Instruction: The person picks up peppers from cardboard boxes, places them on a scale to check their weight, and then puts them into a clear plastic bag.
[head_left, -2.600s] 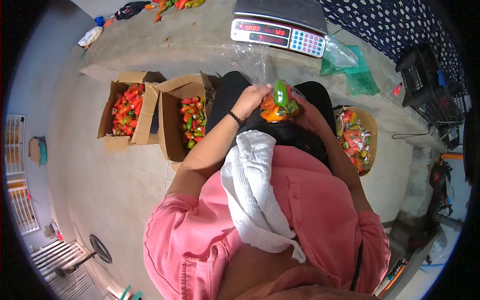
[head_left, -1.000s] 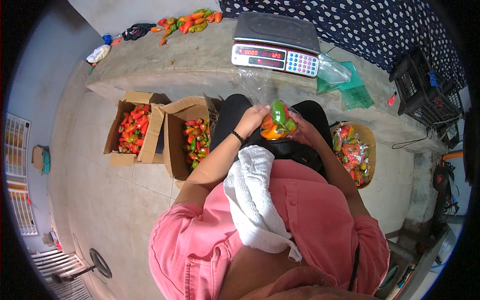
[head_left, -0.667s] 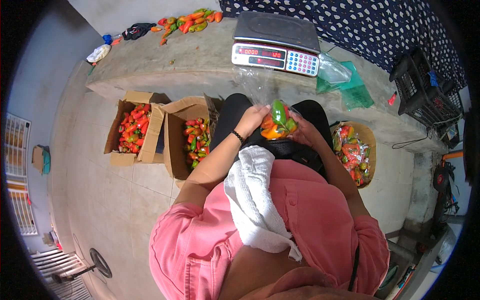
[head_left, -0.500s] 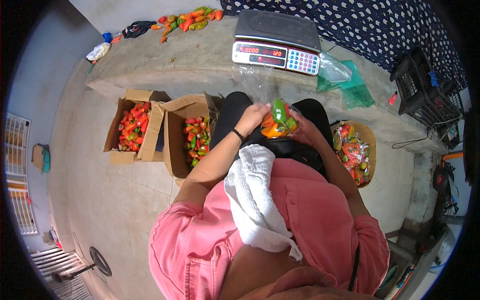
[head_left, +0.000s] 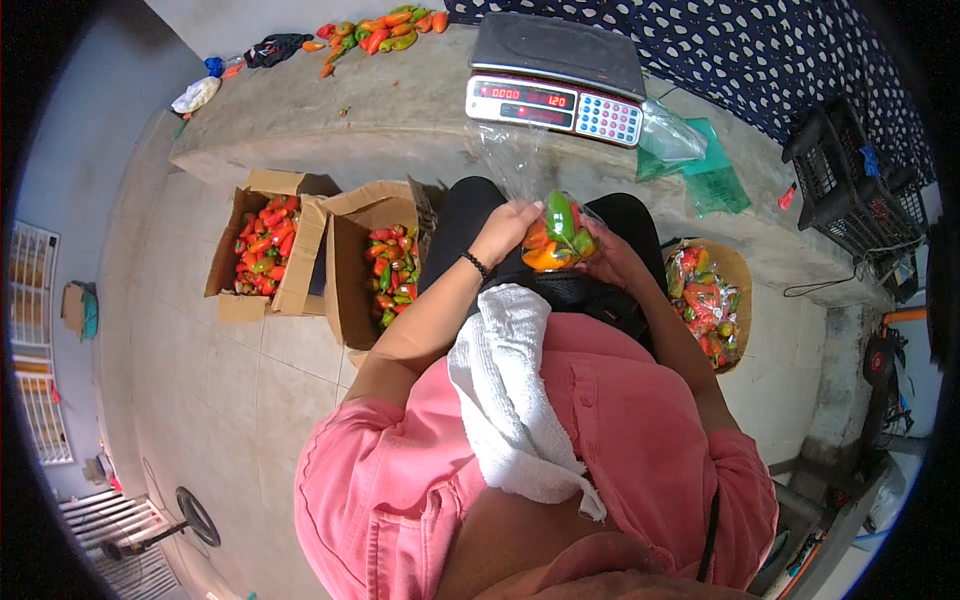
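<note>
One clear plastic bag of red, orange and green peppers (head_left: 552,238) rests over the black-trousered lap (head_left: 628,212). Left hand (head_left: 507,232): pinches its gathered neck, presumably keeping it drawn together. Right hand (head_left: 614,256): holds its side, apparently as support; fingertips hidden. Two brown cardboard boxes of loose peppers (head_left: 346,285) stand left; one brown carton of bagged peppers (head_left: 741,290), right; one white-and-grey digital scale (head_left: 556,84), ahead.

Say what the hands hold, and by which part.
A clear plastic bag of peppers, held around its filled part: left hand at the upper left, right hand at the right side.
</note>
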